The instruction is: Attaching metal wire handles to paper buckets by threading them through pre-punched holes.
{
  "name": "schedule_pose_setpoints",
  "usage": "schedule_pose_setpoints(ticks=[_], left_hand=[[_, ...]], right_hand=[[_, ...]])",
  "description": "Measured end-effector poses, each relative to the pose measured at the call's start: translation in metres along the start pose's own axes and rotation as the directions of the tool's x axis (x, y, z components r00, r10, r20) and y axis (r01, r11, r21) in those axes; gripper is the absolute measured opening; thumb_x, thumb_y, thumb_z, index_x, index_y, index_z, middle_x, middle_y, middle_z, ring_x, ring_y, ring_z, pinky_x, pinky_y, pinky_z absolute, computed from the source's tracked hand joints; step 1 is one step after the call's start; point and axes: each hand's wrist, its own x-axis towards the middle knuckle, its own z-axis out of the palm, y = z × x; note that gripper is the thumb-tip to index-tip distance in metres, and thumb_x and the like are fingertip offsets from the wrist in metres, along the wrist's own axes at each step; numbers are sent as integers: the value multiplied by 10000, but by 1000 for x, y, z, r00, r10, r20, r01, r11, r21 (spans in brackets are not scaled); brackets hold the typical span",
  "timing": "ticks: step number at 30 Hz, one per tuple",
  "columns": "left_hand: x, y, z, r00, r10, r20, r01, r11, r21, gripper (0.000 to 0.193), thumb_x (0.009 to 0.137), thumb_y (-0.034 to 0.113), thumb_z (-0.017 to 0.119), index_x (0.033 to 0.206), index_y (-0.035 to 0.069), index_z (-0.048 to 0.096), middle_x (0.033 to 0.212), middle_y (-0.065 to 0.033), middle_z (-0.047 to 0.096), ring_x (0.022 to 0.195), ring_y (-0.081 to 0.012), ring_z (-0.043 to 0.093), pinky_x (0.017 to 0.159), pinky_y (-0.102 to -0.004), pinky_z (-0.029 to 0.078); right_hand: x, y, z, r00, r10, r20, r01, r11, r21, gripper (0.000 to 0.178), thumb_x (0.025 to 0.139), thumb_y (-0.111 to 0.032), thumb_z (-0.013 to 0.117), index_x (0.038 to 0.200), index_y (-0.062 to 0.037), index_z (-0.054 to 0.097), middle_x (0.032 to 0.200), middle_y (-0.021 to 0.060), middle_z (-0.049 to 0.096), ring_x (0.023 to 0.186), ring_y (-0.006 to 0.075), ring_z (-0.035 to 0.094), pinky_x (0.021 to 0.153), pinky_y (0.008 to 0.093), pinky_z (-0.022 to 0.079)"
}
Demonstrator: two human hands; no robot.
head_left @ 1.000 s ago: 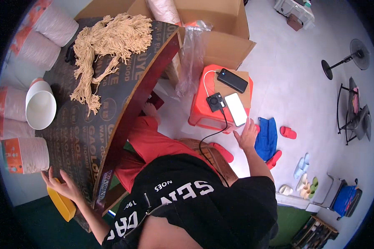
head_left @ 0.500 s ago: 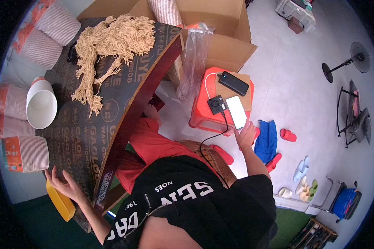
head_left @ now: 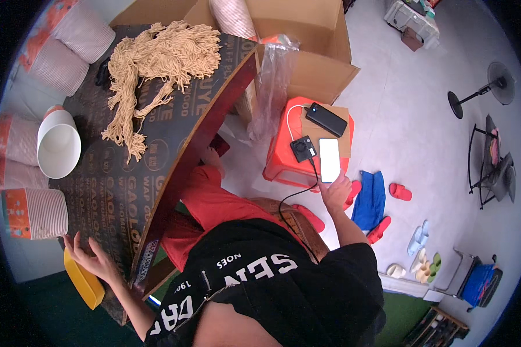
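Observation:
My right hand (head_left: 336, 195) grips the lower end of a smartphone with a bright white screen (head_left: 330, 159), held over the red plastic stool (head_left: 276, 157). A black power bank (head_left: 326, 120) and a small black box-shaped device (head_left: 303, 148) with cables lie on the stool beside the phone. At the table's left edge my left hand (head_left: 92, 258) is open, palm bare and fingers spread. Its fingertips are close to a stack of paper cups (head_left: 45, 214); whether they touch is unclear. A yellow tray-like piece (head_left: 83, 280) is beside that hand.
A bundle of beige yarn strands (head_left: 167, 56) lies on the dark table (head_left: 113, 191), near more wrapped cup stacks (head_left: 58, 70) and a white paper cup (head_left: 59, 151). An open cardboard box (head_left: 307, 75) stands behind. Red slippers (head_left: 400, 192), blue cloth (head_left: 369, 202) and a fan (head_left: 480, 89) occupy the floor.
My right hand has shifted slightly left and downward, turning the phone from a slant to nearly straight. My left hand stays in place by the cups.

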Motion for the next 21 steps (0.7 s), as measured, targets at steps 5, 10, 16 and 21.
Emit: schedule_pose_setpoints(ticks=[5, 10, 16, 21], left_hand=[[-2, 12, -3, 996, 66, -52, -66, 998, 18, 308, 978, 130, 545, 1250, -14, 546, 1505, -187, 366, 1380, -348, 363, 1122, -446, 336], [-3, 9, -3, 992, 112, -52, -108, 991, 81, 304, 966, 143, 559, 1234, 1, 554, 1485, -187, 395, 1364, -355, 376, 1126, -463, 321], [-7, 16, -2, 995, 91, -34, -91, 996, -9, 306, 971, 154, 558, 1245, 19, 557, 1480, -175, 406, 1336, -339, 411, 1104, -452, 352], [-11, 20, -6, 996, 58, -65, -60, 997, -39, 308, 978, 149, 550, 1254, 13, 558, 1479, -172, 402, 1352, -321, 408, 1096, -427, 373]], right_hand=[[-3, 0, 3, 999, 33, -32, -32, 999, 26, 1008, 620, -531, 842, 1381, -53, 385, 1069, 183, 539, 1019, 379, 518, 859, 498, 423], [-6, -9, -4, 996, 91, -12, -91, 996, 14, 995, 594, -504, 861, 1353, -52, 404, 1031, 181, 548, 993, 386, 527, 848, 505, 428], [2, -5, -3, 999, 16, -38, -13, 996, 86, 999, 602, -553, 842, 1327, -14, 417, 973, 239, 621, 898, 431, 600, 765, 547, 461], [-8, 13, -1, 999, -46, 15, 46, 998, 39, 982, 700, -535, 787, 1413, -12, 360, 1165, 220, 553, 1064, 395, 543, 860, 507, 443]])
